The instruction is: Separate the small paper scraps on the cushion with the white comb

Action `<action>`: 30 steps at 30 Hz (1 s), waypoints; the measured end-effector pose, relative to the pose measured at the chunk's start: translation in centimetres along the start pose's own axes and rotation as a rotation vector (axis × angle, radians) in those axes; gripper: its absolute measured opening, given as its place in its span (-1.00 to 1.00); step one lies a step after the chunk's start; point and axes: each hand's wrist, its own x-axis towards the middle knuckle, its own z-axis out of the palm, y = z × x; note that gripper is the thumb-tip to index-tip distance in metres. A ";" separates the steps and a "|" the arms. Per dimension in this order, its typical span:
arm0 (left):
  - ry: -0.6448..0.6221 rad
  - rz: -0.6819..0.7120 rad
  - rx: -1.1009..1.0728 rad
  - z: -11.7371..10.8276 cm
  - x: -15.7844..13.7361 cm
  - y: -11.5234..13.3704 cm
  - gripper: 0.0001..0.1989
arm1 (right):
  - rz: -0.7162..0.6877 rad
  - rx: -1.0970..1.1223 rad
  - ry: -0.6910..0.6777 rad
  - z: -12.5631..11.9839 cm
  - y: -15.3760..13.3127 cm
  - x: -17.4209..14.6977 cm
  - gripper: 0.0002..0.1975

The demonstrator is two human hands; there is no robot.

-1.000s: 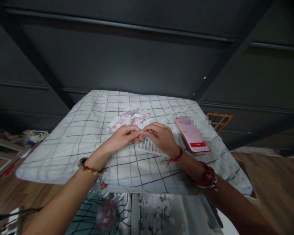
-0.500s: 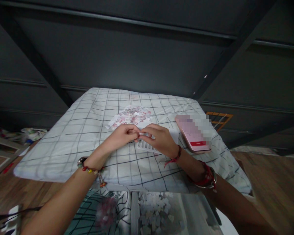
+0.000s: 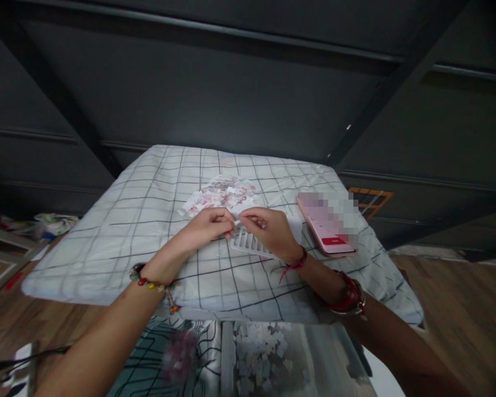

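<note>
My left hand (image 3: 213, 225) and my right hand (image 3: 268, 229) meet fingertip to fingertip over the cloth, both pinched closed. A tiny white piece (image 3: 237, 220), perhaps paper, shows between the fingertips; its exact kind is too small to make out. Under my right hand lies a white slotted tray (image 3: 248, 242), partly hidden by the palm and fingers. Just beyond my hands a pile of small white and pink paper pieces (image 3: 223, 194) is spread on the cloth.
A pink phone (image 3: 327, 229) lies right of my hands on the checked cloth (image 3: 149, 231). Below the near edge, a clear bin (image 3: 314, 353) holds scattered white scraps (image 3: 260, 347), beside a teal patterned cloth (image 3: 143, 358). A dark panelled wall (image 3: 215, 94) rises behind.
My right fingertips have shifted slightly up, and my left fingers have straightened a little. More of the slotted tray now shows between my hands.
</note>
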 end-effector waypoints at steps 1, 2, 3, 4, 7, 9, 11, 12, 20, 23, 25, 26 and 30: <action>0.002 -0.003 0.001 0.1 0.0 0.1 -0.88 | 0.012 0.010 0.007 0.0 0.0 0.0 -0.85; 0.003 -0.007 0.002 0.1 0.0 0.1 -0.87 | 0.022 0.019 0.014 0.1 0.0 0.0 -0.86; 0.003 -0.010 0.002 0.1 0.0 0.2 -0.87 | 0.030 0.028 0.021 0.1 0.0 -0.1 -0.86; 0.002 -0.012 0.000 0.2 0.0 0.2 -0.87 | 0.038 0.036 0.027 0.2 0.0 -0.1 -0.87; -0.017 -0.006 -0.005 0.3 0.1 0.2 -0.87 | 0.050 0.059 0.042 0.3 -0.2 -0.2 -0.88; -0.021 0.001 0.002 0.3 0.1 0.2 -0.85 | 0.053 0.069 0.053 0.4 -0.3 -0.3 -0.89; -0.002 -0.001 0.017 0.4 0.1 0.2 -0.80 | 0.059 0.070 0.070 0.4 -0.4 -0.3 -0.88; 0.010 -0.004 0.025 0.4 0.0 0.3 -0.77 | 0.063 0.069 0.080 0.4 -0.4 -0.3 -0.88; -0.050 0.045 0.066 0.8 0.3 -0.1 -0.79 | 0.068 0.068 0.114 0.2 -0.3 -0.3 -0.87; -0.053 0.062 0.078 0.7 0.5 -0.3 -0.84 | 0.052 0.059 0.123 0.1 -0.1 -0.2 -0.87; -0.015 0.070 0.140 0.5 0.4 -0.4 -0.86 | 0.036 0.048 0.125 0.1 0.1 -0.1 -0.89; 0.028 0.077 0.204 0.4 0.4 -0.3 -0.87 | 0.028 0.044 0.123 0.0 0.3 -0.1 -0.89; 0.293 0.123 0.652 -0.1 0.3 0.0 -0.79 | 0.013 0.045 0.105 0.2 1.1 0.3 -0.87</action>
